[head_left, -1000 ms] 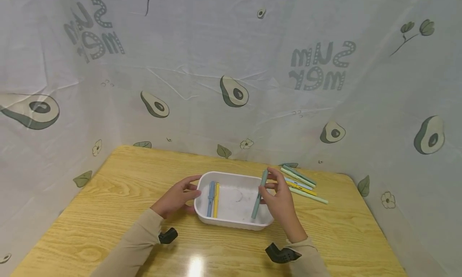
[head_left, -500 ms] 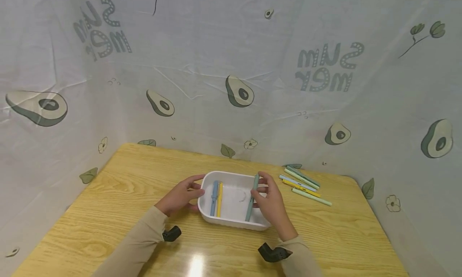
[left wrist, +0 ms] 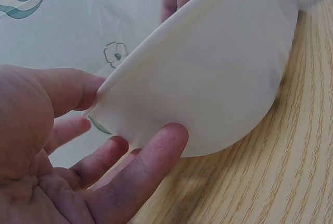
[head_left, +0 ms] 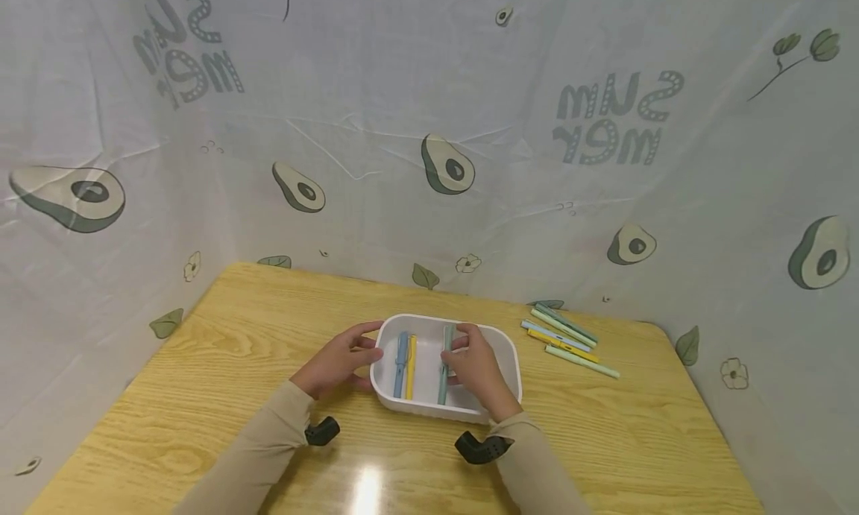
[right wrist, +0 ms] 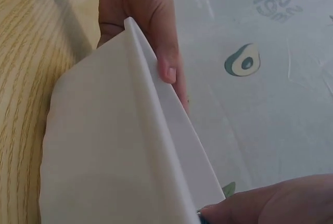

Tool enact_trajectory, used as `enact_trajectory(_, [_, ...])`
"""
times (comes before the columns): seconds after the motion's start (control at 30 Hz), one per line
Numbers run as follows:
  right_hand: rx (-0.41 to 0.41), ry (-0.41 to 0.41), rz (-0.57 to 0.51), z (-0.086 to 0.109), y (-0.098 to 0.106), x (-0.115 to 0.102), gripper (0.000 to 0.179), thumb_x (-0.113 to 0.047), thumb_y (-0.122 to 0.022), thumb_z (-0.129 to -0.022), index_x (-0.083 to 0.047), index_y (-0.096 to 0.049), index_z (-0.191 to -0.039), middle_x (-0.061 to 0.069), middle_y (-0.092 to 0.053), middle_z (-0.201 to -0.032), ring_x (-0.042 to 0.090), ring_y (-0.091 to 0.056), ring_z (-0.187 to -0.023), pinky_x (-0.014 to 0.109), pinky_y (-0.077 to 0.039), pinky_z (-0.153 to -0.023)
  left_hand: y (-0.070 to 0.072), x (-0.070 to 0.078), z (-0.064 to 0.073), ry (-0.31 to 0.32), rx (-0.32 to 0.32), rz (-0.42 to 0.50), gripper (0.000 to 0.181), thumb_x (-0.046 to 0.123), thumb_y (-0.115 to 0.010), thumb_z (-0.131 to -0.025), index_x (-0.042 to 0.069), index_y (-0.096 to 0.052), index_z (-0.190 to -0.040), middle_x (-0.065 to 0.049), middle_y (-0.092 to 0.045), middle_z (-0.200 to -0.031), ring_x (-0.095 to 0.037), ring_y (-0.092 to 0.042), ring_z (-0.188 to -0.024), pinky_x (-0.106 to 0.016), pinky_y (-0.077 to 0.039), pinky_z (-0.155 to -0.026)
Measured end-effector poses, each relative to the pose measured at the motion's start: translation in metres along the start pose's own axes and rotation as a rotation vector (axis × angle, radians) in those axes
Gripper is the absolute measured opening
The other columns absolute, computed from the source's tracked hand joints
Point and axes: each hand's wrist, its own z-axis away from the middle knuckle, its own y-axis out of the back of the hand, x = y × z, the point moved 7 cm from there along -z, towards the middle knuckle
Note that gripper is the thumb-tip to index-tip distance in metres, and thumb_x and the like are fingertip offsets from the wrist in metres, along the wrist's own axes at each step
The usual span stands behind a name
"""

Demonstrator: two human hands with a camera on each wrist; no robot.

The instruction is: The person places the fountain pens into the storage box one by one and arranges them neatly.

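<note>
Green pen (head_left: pixel 443 387) within the tray (head_left: pixel 429 410), pinched by the right hand (head_left: pixel 475 364)
Left hand (head_left: pixel 338 360) grips the tray's end, thumb over the rim (a sound brace). Best keep the pen parallel to the yellow pen (head_left: pixel 411 370), releasing only once flat; floor contact, I cannot tell.

The tray (head_left: pixel 427 377) stands midway between the worktop's (head_left: pixel 637 418) left and right edges, two pens (head_left: pixel 400 366) in its left end, a third pen (head_left: pixel 443 386) to their right, loose pens (head_left: pixel 562 345) near the back-right corner.
</note>
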Motion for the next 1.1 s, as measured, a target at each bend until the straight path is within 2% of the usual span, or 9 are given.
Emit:
enact_trajectory(0.17, [-0.032,-0.027,0.047,-0.002,-0.01,-0.002,0.039,-0.005,-0.07,-0.093,0.002,-0.057,-0.129,0.014,-0.059,-0.105,0.022,-0.063,-0.083,0.033,-0.063,-0.058,0.0,0.002,0.0,0.009,0.009,-0.008,0.061,0.017,-0.067,-0.102,0.02,-0.042,-0.158,-0.021,-0.053,-0.136,-0.033,-0.063,-0.112,-0.046,-0.065,-0.079])
enact_trajectory(0.3, [-0.049,-0.027,0.109,-0.005,-0.014,-0.002,0.036,-0.007,-0.07,-0.094,0.001,-0.058,-0.127,0.011,-0.059,-0.102,0.021,-0.062,-0.083,0.032,-0.062,-0.057,0.0,0.002,0.0,0.016,0.022,-0.005,0.06,0.015,-0.067,-0.102,0.019,-0.043,-0.157,-0.021,-0.054,-0.136,-0.033,-0.063,-0.112,-0.047,-0.065,-0.078])
enact_trajectory(0.43, [-0.034,-0.014,0.185,-0.009,-0.013,0.002,0.035,-0.007,-0.071,-0.093,0.0,-0.059,-0.125,0.01,-0.061,-0.101,0.02,-0.062,-0.081,0.03,-0.059,-0.058,-0.001,0.0,0.0,0.018,0.026,-0.003,0.057,0.014,-0.067,-0.102,0.014,-0.045,-0.155,-0.021,-0.054,-0.134,-0.032,-0.063,-0.109,-0.045,-0.065,-0.078])
enact_trajectory(0.73, [-0.009,-0.005,0.404,-0.013,-0.014,0.009,0.026,-0.014,-0.074,-0.091,-0.004,-0.065,-0.112,0.007,-0.064,-0.092,0.021,-0.058,-0.081,0.034,-0.05,-0.069,-0.002,-0.003,-0.001,0.015,0.028,-0.006,0.055,0.015,-0.068,-0.102,0.01,-0.048,-0.153,-0.021,-0.052,-0.131,-0.031,-0.063,-0.107,-0.045,-0.065,-0.077])
enact_trajectory(0.8, [-0.012,-0.015,0.418,-0.013,-0.014,0.008,0.023,-0.014,-0.073,-0.091,-0.004,-0.065,-0.111,0.007,-0.062,-0.089,0.02,-0.057,-0.079,0.033,-0.049,-0.067,-0.002,-0.003,-0.001,0.012,0.029,-0.011,0.055,0.015,-0.068,-0.102,0.01,-0.048,-0.153,-0.02,-0.052,-0.131,-0.031,-0.062,-0.107,-0.044,-0.065,-0.077])
enact_trajectory(1.03, [-0.086,-0.07,0.342,-0.007,-0.019,0.009,0.02,-0.013,-0.07,-0.095,-0.002,-0.063,-0.11,0.01,-0.062,-0.082,0.017,-0.06,-0.057,0.027,-0.051,-0.048,-0.002,-0.006,-0.004,0.02,0.028,-0.007,0.054,0.016,-0.068,-0.102,0.012,-0.049,-0.152,-0.02,-0.053,-0.132,-0.03,-0.063,-0.106,-0.044,-0.065,-0.077])
enact_trajectory(1.1, [-0.103,-0.082,0.33,-0.007,-0.02,0.009,0.022,-0.014,-0.069,-0.096,-0.001,-0.062,-0.113,0.01,-0.061,-0.082,0.017,-0.061,-0.057,0.027,-0.052,-0.048,-0.002,-0.005,-0.004,0.018,0.028,-0.008,0.053,0.016,-0.067,-0.102,0.012,-0.049,-0.152,-0.02,-0.052,-0.131,-0.03,-0.064,-0.106,-0.044,-0.065,-0.077])
